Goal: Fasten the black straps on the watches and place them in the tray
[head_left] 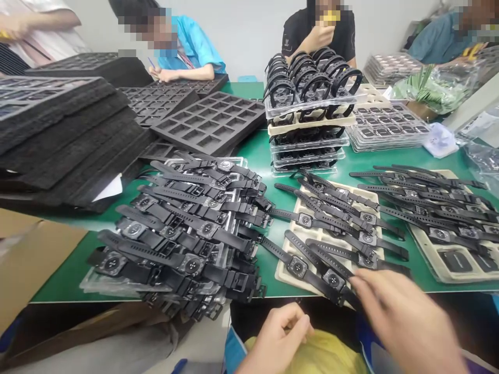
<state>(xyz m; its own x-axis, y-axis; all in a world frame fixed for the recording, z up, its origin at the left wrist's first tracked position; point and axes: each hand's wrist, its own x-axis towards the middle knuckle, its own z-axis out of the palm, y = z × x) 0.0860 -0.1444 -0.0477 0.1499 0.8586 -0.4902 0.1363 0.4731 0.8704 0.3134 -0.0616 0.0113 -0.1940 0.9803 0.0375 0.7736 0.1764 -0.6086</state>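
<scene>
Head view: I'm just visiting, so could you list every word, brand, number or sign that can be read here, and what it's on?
No text can be read for certain.
Watch backs: faint marks around the sensors, too small to read.
Black shirt: a pale emblem on the sleeve, too small to read.
Plastic packaging at the right edge: dark marks, too blurred to read.

Watches [208, 229] lie on trays [281, 271] along the near side of the table [253, 150], right of stacked foam slabs [58, 132].
</scene>
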